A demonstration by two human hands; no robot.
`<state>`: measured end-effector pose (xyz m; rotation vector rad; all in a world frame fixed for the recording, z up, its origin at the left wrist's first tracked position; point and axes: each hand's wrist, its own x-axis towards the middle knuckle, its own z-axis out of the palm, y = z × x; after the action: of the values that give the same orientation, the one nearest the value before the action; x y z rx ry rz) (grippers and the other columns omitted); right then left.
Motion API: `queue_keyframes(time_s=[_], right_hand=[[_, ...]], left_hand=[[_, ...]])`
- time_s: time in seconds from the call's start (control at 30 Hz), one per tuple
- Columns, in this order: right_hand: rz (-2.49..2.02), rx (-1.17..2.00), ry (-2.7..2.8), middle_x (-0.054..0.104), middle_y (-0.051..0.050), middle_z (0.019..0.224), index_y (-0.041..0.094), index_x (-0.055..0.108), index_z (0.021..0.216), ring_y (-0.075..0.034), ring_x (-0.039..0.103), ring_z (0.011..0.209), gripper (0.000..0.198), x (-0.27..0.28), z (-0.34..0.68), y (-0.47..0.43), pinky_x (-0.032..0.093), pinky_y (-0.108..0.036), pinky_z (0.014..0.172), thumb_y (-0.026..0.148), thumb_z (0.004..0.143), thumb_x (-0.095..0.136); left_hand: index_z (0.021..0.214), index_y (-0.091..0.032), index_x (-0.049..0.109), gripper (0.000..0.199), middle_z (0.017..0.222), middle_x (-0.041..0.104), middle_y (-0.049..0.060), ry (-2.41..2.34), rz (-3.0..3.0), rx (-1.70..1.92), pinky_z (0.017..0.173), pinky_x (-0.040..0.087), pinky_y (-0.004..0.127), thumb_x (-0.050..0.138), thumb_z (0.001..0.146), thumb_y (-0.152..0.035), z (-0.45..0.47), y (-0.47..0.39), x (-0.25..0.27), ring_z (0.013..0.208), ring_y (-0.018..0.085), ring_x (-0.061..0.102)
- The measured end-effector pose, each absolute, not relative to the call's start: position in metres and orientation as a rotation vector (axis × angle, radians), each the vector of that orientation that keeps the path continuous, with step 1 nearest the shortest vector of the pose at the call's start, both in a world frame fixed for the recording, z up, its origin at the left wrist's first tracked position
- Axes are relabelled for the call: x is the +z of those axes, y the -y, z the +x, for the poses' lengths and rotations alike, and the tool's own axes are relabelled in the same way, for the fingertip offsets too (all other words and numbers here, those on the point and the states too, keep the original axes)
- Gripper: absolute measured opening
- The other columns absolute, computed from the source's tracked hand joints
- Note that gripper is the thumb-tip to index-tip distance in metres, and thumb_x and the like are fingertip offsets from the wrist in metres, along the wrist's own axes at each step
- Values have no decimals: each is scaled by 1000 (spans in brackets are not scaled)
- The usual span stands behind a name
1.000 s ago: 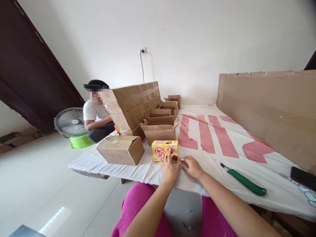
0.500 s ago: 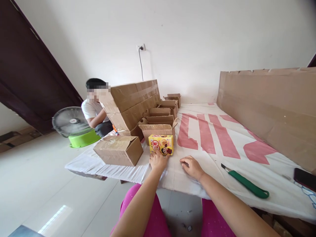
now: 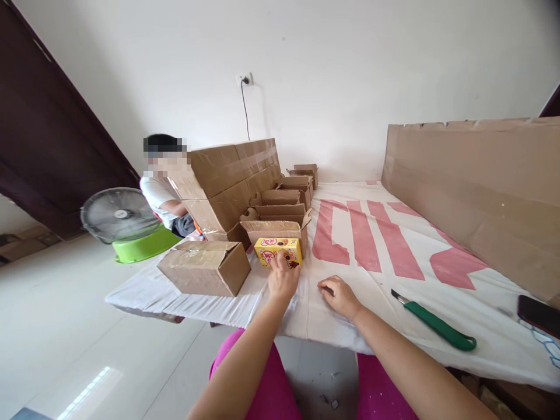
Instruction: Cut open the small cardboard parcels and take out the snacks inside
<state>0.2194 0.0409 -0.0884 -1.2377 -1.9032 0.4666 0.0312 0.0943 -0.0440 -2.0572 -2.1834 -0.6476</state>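
Note:
A small yellow snack box with red print stands on the cloth-covered table, right in front of an open carton. The fingers of my left hand are a little apart and touch the front face of the snack box, not wrapped round it. To the right, my right hand rests near the table's front edge with its fingers loosely curled together and nothing visible in them. A closed cardboard box lies left of the snack box. Further right lies a green utility knife with its blade out.
Several open cartons line up behind, beside a stack of taped boxes. A tall cardboard panel stands at right, near a dark phone. At left are a seated person, a fan and a green basin.
The snack box has tilted or turned slightly and sits closer against the open carton. My left hand has moved up over its front face. My right hand stays in place.

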Motion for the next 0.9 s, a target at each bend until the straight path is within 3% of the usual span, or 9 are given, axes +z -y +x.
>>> queue_keyframes(time_s=[0.1,0.2,0.47,0.57,0.7,0.8,0.9], right_hand=[[-1236,463,1907,73,-7,96,21,72,92,-22,63,96,21,-87,220,-40,50,-38,90,13,80,57],[-1240,455,1904,73,-6,95,22,72,92,-22,64,96,21,-86,220,-39,51,-38,89,13,80,57],[-1254,463,1876,73,-6,93,22,72,90,-21,64,94,21,-88,220,-40,51,-37,88,13,80,56],[-1256,474,1874,73,-6,92,22,72,89,-21,64,94,19,-88,221,-39,51,-37,88,14,79,57],[-1256,490,1864,72,-7,94,22,71,90,-22,63,95,18,-89,222,-39,50,-39,91,16,80,57],[-1250,512,1860,72,-7,94,21,71,90,-22,63,96,19,-91,223,-40,49,-40,91,17,80,56],[-1249,528,1858,72,-6,94,22,71,89,-22,63,96,20,-92,223,-42,50,-41,91,16,79,55]], left_hand=[[145,-32,35,61,115,58,12,2026,-2270,-515,94,45,38,55,88,-37,39,-98,-43,111,30,57],[144,-32,40,58,105,61,14,2038,-2290,-405,93,43,45,52,88,-26,33,-111,-40,105,33,58],[146,-33,37,58,122,55,17,2075,-2294,-368,102,36,48,47,89,-24,10,-117,-42,117,33,50],[146,-32,37,60,122,55,16,2063,-2355,-358,100,40,48,49,88,-26,9,-103,-43,116,33,52],[136,-32,52,51,128,55,11,1930,-2504,-371,101,43,40,54,85,-25,-5,-74,-36,116,28,54],[125,-29,61,38,131,55,9,1834,-2526,-445,110,36,41,49,89,-28,-33,-56,-11,127,28,46],[123,-27,61,37,139,48,9,1868,-2211,-686,115,25,50,46,90,-34,-83,-58,28,138,32,31]])
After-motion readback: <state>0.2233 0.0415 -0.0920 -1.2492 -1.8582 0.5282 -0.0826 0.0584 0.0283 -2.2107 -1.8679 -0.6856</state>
